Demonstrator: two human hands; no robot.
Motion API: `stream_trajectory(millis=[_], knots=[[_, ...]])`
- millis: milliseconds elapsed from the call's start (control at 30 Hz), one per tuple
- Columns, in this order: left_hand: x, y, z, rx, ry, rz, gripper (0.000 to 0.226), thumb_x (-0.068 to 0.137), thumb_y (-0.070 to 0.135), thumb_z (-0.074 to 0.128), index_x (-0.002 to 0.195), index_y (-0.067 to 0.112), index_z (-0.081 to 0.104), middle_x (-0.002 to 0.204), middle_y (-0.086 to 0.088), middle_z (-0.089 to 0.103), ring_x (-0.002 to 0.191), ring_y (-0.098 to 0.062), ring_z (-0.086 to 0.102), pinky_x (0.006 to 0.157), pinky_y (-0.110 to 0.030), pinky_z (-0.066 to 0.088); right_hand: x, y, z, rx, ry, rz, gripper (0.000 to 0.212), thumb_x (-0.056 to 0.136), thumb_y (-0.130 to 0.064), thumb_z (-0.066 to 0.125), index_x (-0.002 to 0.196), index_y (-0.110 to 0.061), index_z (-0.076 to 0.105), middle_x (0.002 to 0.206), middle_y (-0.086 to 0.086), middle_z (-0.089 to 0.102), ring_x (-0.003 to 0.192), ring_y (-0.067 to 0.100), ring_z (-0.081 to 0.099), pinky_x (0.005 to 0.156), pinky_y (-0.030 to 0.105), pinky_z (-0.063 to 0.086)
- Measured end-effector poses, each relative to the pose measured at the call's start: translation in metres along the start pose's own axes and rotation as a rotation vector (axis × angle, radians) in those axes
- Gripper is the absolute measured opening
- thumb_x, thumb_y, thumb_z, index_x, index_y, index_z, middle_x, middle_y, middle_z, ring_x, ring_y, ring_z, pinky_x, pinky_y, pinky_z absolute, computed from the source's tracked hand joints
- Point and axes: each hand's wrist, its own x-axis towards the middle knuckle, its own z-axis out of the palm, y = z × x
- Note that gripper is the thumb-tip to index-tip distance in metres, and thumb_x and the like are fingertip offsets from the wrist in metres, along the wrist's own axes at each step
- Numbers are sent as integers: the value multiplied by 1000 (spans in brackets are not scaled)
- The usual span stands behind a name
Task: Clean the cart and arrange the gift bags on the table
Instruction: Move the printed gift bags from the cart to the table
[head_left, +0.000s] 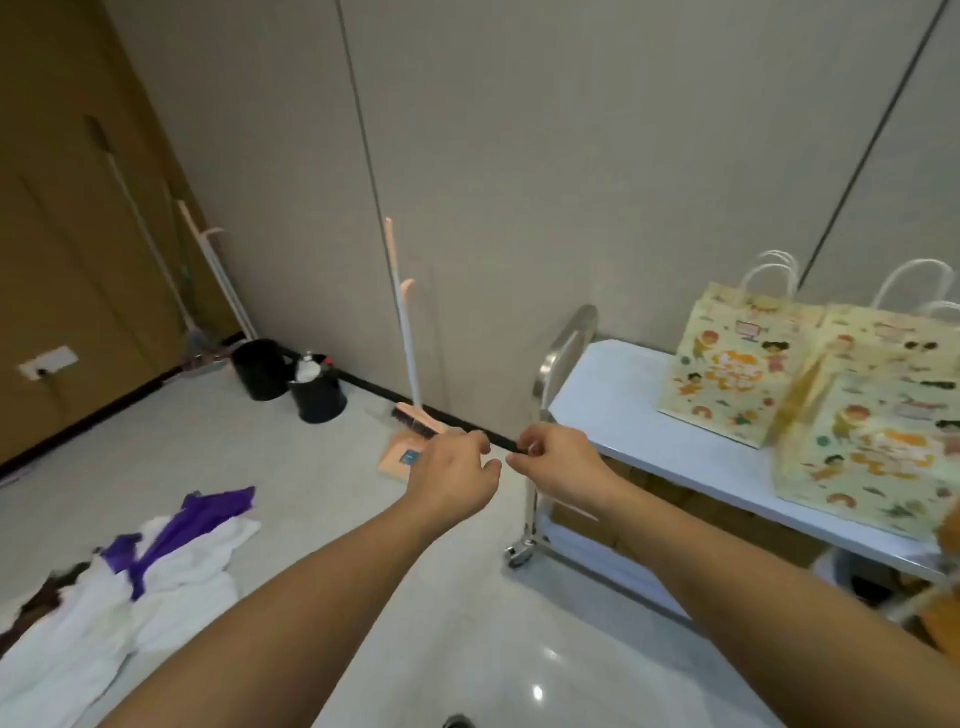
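A steel cart (644, 410) with a white top shelf stands at the right, its handle (567, 338) toward me. Three yellow cartoon-print gift bags stand on that shelf: one at the back left (737, 364), one behind it at the right (904, 338), and one nearer me that tilts (872, 457). My left hand (452, 467) and my right hand (556, 462) are stretched out close together, just left of the cart's handle. Both have loosely curled fingers, and I see nothing held in either.
A pink broom (408, 332) and dustpan (397, 454) lean on the wall ahead. Two black bins (262, 369) (318, 395) sit near the corner, mops (208, 270) behind them. White and purple cloths (156, 566) lie on the floor at left. Boxes fill the cart's lower shelf (587, 519).
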Motion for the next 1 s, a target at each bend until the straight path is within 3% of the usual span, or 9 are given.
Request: stream_trajectory(millis=[100, 200, 433, 600, 733, 900, 1000], knots=[[51, 41, 11, -24, -84, 136, 29, 94, 37, 55, 116, 22, 68, 119, -4, 66, 114, -27, 60, 91, -35, 50, 12, 34, -33, 9, 82, 136, 25, 92, -41, 68, 107, -21, 66, 96, -3, 65, 92, 16, 61, 74, 28, 43], [96, 77, 16, -72, -124, 257, 32, 96, 35, 55, 124, 23, 65, 123, -2, 64, 112, -25, 61, 91, -36, 51, 27, 57, -66, 36, 198, 254, 36, 91, -45, 67, 118, -22, 65, 102, -3, 68, 93, 15, 63, 83, 31, 52], [165, 122, 44, -119, -186, 456, 36, 99, 40, 57, 130, 23, 60, 131, 1, 59, 112, -18, 59, 90, -30, 48, 48, 98, -94, 101, 370, 422, 40, 92, -44, 66, 123, -19, 65, 107, -1, 69, 97, 16, 63, 89, 32, 52], [203, 154, 67, -114, -238, 507, 37, 99, 40, 57, 131, 22, 60, 131, -1, 58, 117, -20, 57, 95, -32, 48, 70, 139, -111, 108, 384, 511, 40, 92, -45, 66, 123, -19, 66, 111, -1, 69, 99, 16, 63, 88, 31, 50], [248, 193, 81, -97, -222, 519, 36, 99, 39, 57, 131, 21, 61, 130, -1, 59, 116, -19, 56, 88, -26, 43, 108, 176, -148, 125, 419, 508, 39, 92, -43, 67, 121, -18, 67, 106, -1, 69, 97, 17, 64, 87, 32, 52], [305, 254, 90, -68, -223, 481, 40, 100, 37, 56, 134, 18, 59, 136, -2, 57, 121, -21, 55, 92, -28, 43, 156, 230, -210, 134, 457, 491, 35, 92, -44, 67, 116, -18, 66, 99, -2, 69, 81, 13, 65, 77, 32, 55], [338, 298, 96, -14, -198, 515, 44, 98, 38, 57, 138, 19, 55, 136, -1, 57, 119, -21, 56, 89, -31, 47, 170, 265, -239, 164, 506, 509, 45, 92, -46, 66, 129, -20, 61, 115, 1, 65, 103, 22, 64, 83, 36, 55]])
